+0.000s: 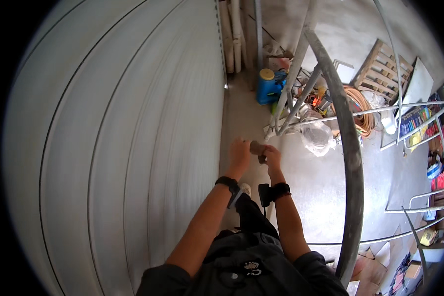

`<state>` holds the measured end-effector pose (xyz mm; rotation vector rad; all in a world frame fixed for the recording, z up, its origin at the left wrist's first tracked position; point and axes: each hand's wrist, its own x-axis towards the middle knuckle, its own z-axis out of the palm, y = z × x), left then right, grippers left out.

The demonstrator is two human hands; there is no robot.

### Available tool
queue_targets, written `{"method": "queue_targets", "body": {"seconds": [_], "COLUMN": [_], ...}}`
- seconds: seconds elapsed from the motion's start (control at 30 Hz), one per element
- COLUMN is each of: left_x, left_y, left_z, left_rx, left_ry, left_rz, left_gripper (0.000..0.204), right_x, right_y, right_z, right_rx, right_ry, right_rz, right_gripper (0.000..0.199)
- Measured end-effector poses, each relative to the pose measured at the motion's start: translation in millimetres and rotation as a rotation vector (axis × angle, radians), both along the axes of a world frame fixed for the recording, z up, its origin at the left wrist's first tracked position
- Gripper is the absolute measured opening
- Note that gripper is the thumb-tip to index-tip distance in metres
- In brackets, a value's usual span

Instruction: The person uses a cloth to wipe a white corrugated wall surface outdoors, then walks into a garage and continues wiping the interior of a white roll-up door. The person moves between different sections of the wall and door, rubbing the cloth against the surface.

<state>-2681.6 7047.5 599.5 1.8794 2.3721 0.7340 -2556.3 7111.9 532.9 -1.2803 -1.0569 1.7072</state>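
Observation:
A small brown piece that looks like a crumpled cloth [256,147] is stretched between my hands in front of my body. My left hand [239,154], beside the pale ribbed metal panel [133,163], has its fingers closed on the piece's left end. At its right end my right hand [272,157] grips it, and part of it hangs below those fingers. The exact kind of thing is too small to make out. Dark bands with devices [265,195] are strapped on both wrists.
Close on my right stands a grey metal tube frame [348,148]. Beyond it lie a blue sprayer tank [266,88], a coiled orange hose [362,111], plastic bags [316,135] and a wooden pallet [384,71]. Shelves with coloured goods [441,180] line the far right.

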Motion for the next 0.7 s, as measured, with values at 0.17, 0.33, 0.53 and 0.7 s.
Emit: {"method": "queue_targets", "body": {"seconds": [0.17,0.33,0.53,0.7], "left_x": [-21.8,-43.9,-92.3,-137.9], "left_y": [89.8,164.5,244.4,324.7], "left_z": [-12.8,-36.0,-73.4,-68.6], "left_rx": [-0.228,-0.272,-0.406,-0.462], "left_ry": [-0.096,-0.169,-0.274,-0.257], "left_rz": [-0.168,-0.253,-0.334,-0.332], "left_gripper": [0.009,0.012,0.011,0.008], "right_x": [3.9,-5.6,-36.0,-80.5], "right_y": [66.1,131.9,195.5,278.9], "right_z": [-18.5,-28.9,-36.0,-74.6], "right_rx": [-0.177,-0.112,-0.256,-0.289], "right_ry": [-0.104,-0.313,-0.363,-0.346], "right_rz": [-0.022,0.012,0.031,0.084], "right_gripper": [0.03,0.03,0.031,0.03]}}
